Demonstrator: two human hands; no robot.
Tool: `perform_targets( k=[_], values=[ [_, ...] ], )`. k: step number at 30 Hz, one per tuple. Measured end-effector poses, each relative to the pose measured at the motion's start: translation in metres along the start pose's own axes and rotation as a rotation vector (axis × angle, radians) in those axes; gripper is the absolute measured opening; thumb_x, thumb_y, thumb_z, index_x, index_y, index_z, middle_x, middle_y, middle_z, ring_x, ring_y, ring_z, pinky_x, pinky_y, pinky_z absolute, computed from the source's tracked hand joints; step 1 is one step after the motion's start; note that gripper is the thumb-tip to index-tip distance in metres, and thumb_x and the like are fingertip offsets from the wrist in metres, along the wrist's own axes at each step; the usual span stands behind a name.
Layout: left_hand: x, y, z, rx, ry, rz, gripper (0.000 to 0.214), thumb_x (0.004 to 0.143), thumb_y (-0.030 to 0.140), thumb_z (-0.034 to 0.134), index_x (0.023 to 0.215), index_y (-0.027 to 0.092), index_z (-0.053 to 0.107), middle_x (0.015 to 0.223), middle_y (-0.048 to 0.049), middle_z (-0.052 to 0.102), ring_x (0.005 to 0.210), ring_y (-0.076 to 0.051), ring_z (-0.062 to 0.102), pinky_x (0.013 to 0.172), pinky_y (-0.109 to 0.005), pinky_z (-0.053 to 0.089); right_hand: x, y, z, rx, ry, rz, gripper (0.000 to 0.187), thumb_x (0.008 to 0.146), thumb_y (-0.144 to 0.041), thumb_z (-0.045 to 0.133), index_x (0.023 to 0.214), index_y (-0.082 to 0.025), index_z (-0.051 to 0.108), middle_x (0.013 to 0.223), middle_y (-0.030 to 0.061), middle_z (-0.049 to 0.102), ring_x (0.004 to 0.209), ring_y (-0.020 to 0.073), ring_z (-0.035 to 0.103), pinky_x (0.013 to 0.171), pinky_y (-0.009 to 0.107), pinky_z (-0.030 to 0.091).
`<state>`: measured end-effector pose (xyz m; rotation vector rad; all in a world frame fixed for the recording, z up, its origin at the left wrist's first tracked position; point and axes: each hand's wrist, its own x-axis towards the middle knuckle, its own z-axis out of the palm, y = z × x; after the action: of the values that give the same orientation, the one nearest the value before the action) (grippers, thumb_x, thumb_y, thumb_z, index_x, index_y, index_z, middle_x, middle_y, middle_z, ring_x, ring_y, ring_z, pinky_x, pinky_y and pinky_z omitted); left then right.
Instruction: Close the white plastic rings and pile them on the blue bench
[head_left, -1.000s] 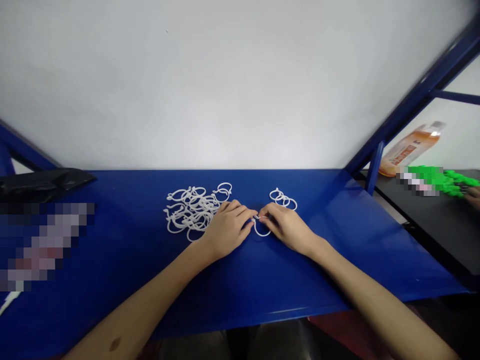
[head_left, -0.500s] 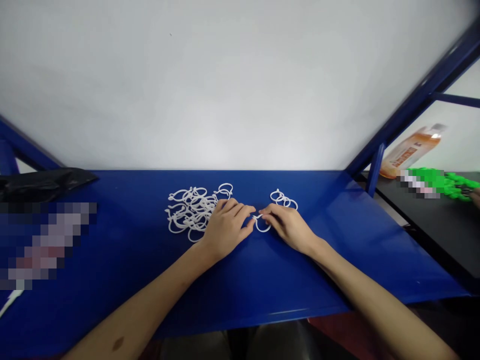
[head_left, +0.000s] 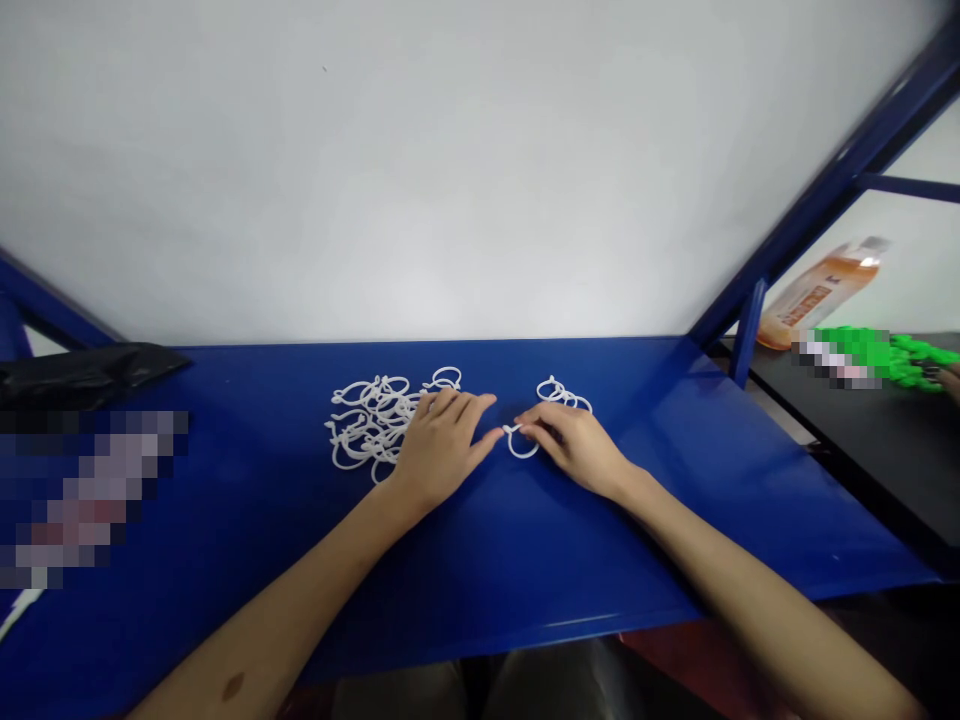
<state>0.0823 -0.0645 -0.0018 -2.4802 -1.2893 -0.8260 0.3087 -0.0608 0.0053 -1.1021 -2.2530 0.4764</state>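
Note:
My right hand point(head_left: 574, 445) pinches a thin white plastic ring point(head_left: 523, 456) between thumb and fingers, low over the blue table point(head_left: 480, 560). The ring's small knobbed ends point toward my left hand point(head_left: 442, 440). That hand is open, thumb and forefinger apart, with the thumb tip close beside the ring. Under and left of it lies a loose heap of similar white rings point(head_left: 367, 425), partly hidden by the hand. Beyond my right hand a few more white rings point(head_left: 551, 388) lie overlapping.
A black plastic bag point(head_left: 90, 368) lies at the left, near a blurred-out long item point(head_left: 112, 480). On a dark table at right are an orange-labelled bottle point(head_left: 817, 295), green pieces point(head_left: 862, 345) and part of another person's hand point(head_left: 951, 380). A white wall point(head_left: 450, 180) rises behind.
My left thumb and forefinger have parted and drawn back left from the ring. My right hand still holds it. The view has shifted slightly.

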Motion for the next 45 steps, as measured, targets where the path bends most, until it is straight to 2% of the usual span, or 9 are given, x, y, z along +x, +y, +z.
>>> perform_targets(
  k=[3, 7, 16, 19, 25, 30, 36, 40, 45],
  values=[
    [0.0, -0.011, 0.004, 0.123, -0.094, -0.111, 0.036, 0.099, 0.038, 0.049, 0.121, 0.014, 0.064, 0.121, -0.0136, 0.069, 0.116, -0.033, 0.055, 0.1, -0.05, 0.041, 0.003, 0.016, -0.004, -0.124, 0.136, 0.092, 0.018, 0.099, -0.03, 0.052, 0.1, -0.023, 0.069, 0.1, 0.0055, 0.071, 0.082, 0.0178, 0.065, 0.074, 0.031, 0.051],
    [-0.001, -0.016, 0.007, 0.15, -0.202, -0.135, 0.036, 0.101, 0.035, 0.042, 0.11, 0.015, 0.07, 0.111, -0.0115, 0.072, 0.117, -0.033, 0.055, 0.111, -0.055, 0.031, 0.006, 0.043, -0.017, -0.295, 0.244, 0.248, 0.021, 0.097, -0.029, 0.054, 0.103, -0.021, 0.073, 0.098, 0.0066, 0.07, 0.085, 0.0203, 0.064, 0.076, 0.032, 0.05],
    [-0.002, 0.001, 0.002, -0.041, -0.257, 0.085, 0.016, 0.094, 0.011, 0.052, 0.101, 0.021, 0.063, 0.096, -0.0027, 0.07, 0.102, -0.023, 0.057, 0.108, -0.046, 0.034, 0.004, 0.059, -0.025, -0.472, 0.198, 0.411, 0.03, 0.099, -0.031, 0.049, 0.116, -0.021, 0.072, 0.107, 0.0086, 0.07, 0.1, 0.0249, 0.061, 0.089, 0.035, 0.047],
    [-0.001, 0.007, -0.001, -0.071, -0.198, 0.152, 0.011, 0.094, 0.011, 0.052, 0.093, 0.019, 0.059, 0.089, -0.0025, 0.066, 0.094, -0.022, 0.056, 0.098, -0.042, 0.039, 0.005, 0.061, -0.025, -0.499, 0.176, 0.443, 0.032, 0.099, -0.032, 0.048, 0.116, -0.019, 0.072, 0.109, 0.0097, 0.07, 0.101, 0.0256, 0.061, 0.089, 0.035, 0.047],
    [0.002, 0.017, -0.009, -0.113, 0.063, 0.172, 0.016, 0.088, 0.006, 0.05, 0.079, 0.019, 0.051, 0.076, -0.0015, 0.059, 0.079, -0.02, 0.052, 0.079, -0.036, 0.042, 0.006, 0.065, -0.025, -0.49, 0.121, 0.47, 0.036, 0.101, -0.031, 0.042, 0.116, -0.019, 0.072, 0.11, 0.0095, 0.071, 0.101, 0.0248, 0.063, 0.089, 0.034, 0.046],
    [0.003, 0.018, -0.011, -0.13, 0.236, 0.162, 0.019, 0.086, 0.002, 0.05, 0.079, 0.019, 0.05, 0.076, -0.0012, 0.06, 0.078, -0.018, 0.052, 0.078, -0.034, 0.043, 0.005, 0.066, -0.025, -0.467, 0.157, 0.465, 0.036, 0.102, -0.031, 0.041, 0.115, -0.02, 0.071, 0.111, 0.0099, 0.071, 0.102, 0.0249, 0.063, 0.09, 0.036, 0.047],
    [0.004, 0.016, -0.014, -0.067, 0.273, 0.299, 0.014, 0.095, 0.009, 0.053, 0.085, 0.018, 0.058, 0.082, 0.0, 0.068, 0.085, -0.018, 0.055, 0.083, -0.034, 0.042, 0.007, 0.037, -0.023, -0.333, 0.331, 0.218, 0.032, 0.1, -0.038, 0.046, 0.108, -0.02, 0.072, 0.104, 0.0095, 0.073, 0.099, 0.0259, 0.061, 0.094, 0.043, 0.046],
    [0.003, 0.017, -0.013, -0.036, 0.264, 0.333, 0.016, 0.096, 0.01, 0.053, 0.084, 0.018, 0.06, 0.082, 0.0008, 0.07, 0.085, -0.018, 0.056, 0.084, -0.035, 0.041, 0.004, 0.0, -0.012, 0.032, 0.228, 0.138, 0.029, 0.1, -0.039, 0.048, 0.113, -0.024, 0.069, 0.106, 0.0046, 0.074, 0.096, 0.0205, 0.066, 0.084, 0.034, 0.051],
    [0.001, 0.02, -0.009, -0.118, 0.193, 0.37, 0.007, 0.094, 0.013, 0.058, 0.09, 0.017, 0.062, 0.088, -0.0018, 0.07, 0.088, -0.019, 0.059, 0.082, -0.034, 0.044, 0.0, -0.019, 0.004, 0.198, 0.162, 0.168, 0.021, 0.097, -0.035, 0.055, 0.105, -0.021, 0.068, 0.082, 0.0, 0.074, 0.072, 0.015, 0.068, 0.07, 0.027, 0.052]
  ],
)
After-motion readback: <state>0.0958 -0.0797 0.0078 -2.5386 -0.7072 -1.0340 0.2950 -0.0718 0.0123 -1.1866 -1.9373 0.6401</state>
